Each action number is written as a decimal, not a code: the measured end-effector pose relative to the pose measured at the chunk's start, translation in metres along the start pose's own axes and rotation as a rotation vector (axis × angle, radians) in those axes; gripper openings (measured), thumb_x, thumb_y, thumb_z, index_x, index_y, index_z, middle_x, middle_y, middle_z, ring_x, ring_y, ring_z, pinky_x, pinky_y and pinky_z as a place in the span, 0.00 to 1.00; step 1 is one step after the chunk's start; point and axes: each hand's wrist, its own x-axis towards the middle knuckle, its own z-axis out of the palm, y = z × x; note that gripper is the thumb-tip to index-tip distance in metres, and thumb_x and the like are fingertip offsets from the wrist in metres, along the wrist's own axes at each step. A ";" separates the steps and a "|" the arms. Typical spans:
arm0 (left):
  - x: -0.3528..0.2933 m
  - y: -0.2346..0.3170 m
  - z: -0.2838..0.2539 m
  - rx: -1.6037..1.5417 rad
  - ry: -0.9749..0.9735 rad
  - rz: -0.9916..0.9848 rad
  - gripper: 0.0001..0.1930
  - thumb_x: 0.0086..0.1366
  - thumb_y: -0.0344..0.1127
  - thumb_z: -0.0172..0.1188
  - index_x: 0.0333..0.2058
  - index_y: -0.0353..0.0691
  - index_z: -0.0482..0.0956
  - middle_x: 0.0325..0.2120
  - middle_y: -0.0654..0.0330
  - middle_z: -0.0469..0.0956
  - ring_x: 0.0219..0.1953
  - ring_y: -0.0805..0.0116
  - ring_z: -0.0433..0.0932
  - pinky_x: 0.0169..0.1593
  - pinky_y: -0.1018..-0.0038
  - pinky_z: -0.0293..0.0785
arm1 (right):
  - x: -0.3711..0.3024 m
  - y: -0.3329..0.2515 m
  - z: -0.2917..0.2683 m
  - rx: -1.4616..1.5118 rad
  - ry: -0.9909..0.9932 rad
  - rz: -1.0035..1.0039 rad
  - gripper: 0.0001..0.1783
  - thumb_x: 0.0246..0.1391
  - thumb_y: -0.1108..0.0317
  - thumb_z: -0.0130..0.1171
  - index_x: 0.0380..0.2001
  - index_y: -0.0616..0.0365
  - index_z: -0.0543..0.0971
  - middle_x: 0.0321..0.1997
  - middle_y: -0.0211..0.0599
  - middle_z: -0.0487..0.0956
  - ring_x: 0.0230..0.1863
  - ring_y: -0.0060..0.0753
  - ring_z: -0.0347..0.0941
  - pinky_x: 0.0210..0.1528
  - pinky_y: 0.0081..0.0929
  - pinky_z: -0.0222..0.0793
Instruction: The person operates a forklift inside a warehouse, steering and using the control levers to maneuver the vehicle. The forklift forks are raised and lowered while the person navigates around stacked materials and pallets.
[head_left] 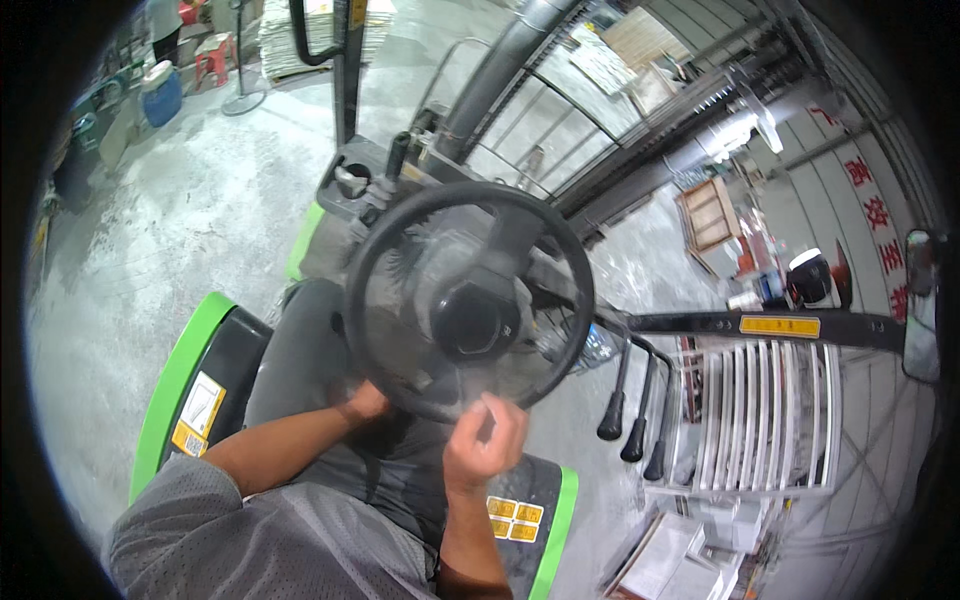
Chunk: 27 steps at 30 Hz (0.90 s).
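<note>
I sit in a forklift cab behind a black steering wheel (468,300). My right hand (484,443) curls its fingers around the wheel's lower rim, near the knob. My left hand (364,403) rests low by the wheel's lower left edge, on my grey trouser leg, fingers mostly hidden under the rim. Both forearms come in from the bottom of the picture.
Three black control levers (632,420) stand right of the wheel. A stack of pale slats (760,410) lies to the right. Green-edged cab panels (180,380) flank my seat. The mast (500,70) rises ahead. A concrete floor, a blue water jug (161,95) and red stools (212,58) lie far left.
</note>
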 end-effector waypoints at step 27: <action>0.055 0.019 0.002 0.489 0.098 0.469 0.08 0.65 0.35 0.54 0.34 0.37 0.78 0.26 0.57 0.78 0.30 0.62 0.79 0.31 0.66 0.72 | 0.019 0.066 0.011 0.226 -0.078 0.187 0.08 0.50 0.77 0.65 0.35 0.60 0.79 0.36 0.42 0.80 0.38 0.43 0.77 0.44 0.35 0.73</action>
